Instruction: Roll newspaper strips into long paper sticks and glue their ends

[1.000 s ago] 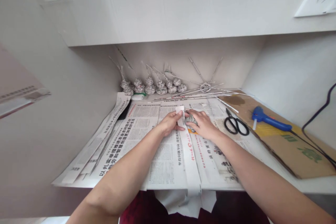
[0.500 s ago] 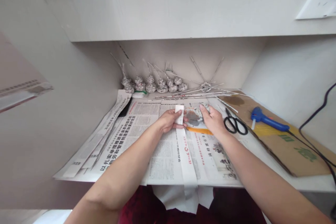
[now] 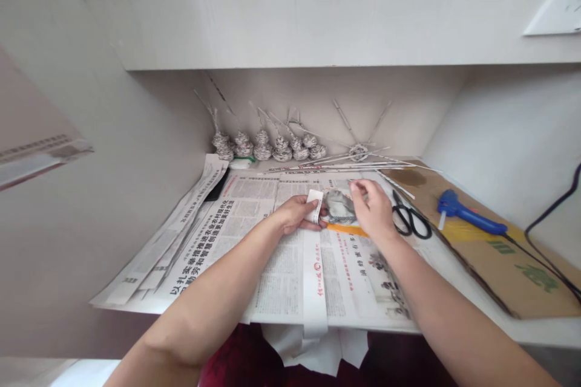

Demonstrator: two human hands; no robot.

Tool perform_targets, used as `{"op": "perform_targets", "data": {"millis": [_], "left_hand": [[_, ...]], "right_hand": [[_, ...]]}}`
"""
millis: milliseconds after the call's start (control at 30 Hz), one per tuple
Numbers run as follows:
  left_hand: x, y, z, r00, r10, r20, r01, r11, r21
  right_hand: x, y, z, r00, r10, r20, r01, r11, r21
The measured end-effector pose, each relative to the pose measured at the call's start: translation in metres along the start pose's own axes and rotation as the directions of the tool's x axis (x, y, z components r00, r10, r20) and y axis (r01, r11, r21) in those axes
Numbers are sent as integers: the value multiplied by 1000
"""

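My left hand (image 3: 297,214) is closed on the upper end of a long strip of newspaper (image 3: 315,290). The strip runs down over the table's front edge, with red print along its middle. Just right of my left fingers lies a grey crumpled cloth-like wad (image 3: 339,205), with an orange band (image 3: 347,230) below it. My right hand (image 3: 374,205) is raised at the wad's right side, its thumb and fingers drawn together. Whatever may be between those fingertips is too small to tell. Black-handled scissors (image 3: 411,221) lie beside my right hand.
Newspaper sheets (image 3: 245,211) cover the table. Gourd-shaped woven paper pieces (image 3: 262,145) stand along the back, near thin paper rods (image 3: 336,166). A blue glue gun (image 3: 472,211) lies on cardboard (image 3: 508,266) at right. Paper strips (image 3: 177,230) are piled at left. A cabinet overhangs the back.
My right hand has lifted off the grey wad and drawn its fingers together, uncovering more of the wad. The strip in my left hand now tilts slightly, and its lower part has shifted left.
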State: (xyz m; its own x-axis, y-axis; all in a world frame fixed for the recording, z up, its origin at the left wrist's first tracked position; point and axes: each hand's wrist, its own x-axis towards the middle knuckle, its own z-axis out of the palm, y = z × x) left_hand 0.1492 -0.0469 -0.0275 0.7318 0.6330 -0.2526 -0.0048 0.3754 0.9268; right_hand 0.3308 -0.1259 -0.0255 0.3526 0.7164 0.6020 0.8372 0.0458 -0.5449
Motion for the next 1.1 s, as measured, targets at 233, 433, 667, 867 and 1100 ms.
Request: {"op": "perform_targets", "data": {"millis": [233, 433, 667, 867, 1100], "left_hand": [[1, 0, 2, 1000, 3, -22, -2, 1000, 10], [1, 0, 3, 998, 36, -49, -36, 999, -5], [0, 2, 4, 997, 25, -77, -26, 1000, -11], [-2, 5, 8, 988, 57, -141, -65, 997, -49], [-7, 6, 14, 994, 106, -37, -109, 987, -114]], "right_hand": [[-6, 4, 4, 963, -93, 255, 109, 993, -52], [-3, 5, 3, 959, -2, 282, 35, 993, -109], [-8, 13, -3, 847, -101, 523, 179, 979, -101], [-8, 14, 4, 869, -138, 475, 227, 964, -136], [-7, 10, 12, 957, -135, 255, 181, 969, -166]]}}
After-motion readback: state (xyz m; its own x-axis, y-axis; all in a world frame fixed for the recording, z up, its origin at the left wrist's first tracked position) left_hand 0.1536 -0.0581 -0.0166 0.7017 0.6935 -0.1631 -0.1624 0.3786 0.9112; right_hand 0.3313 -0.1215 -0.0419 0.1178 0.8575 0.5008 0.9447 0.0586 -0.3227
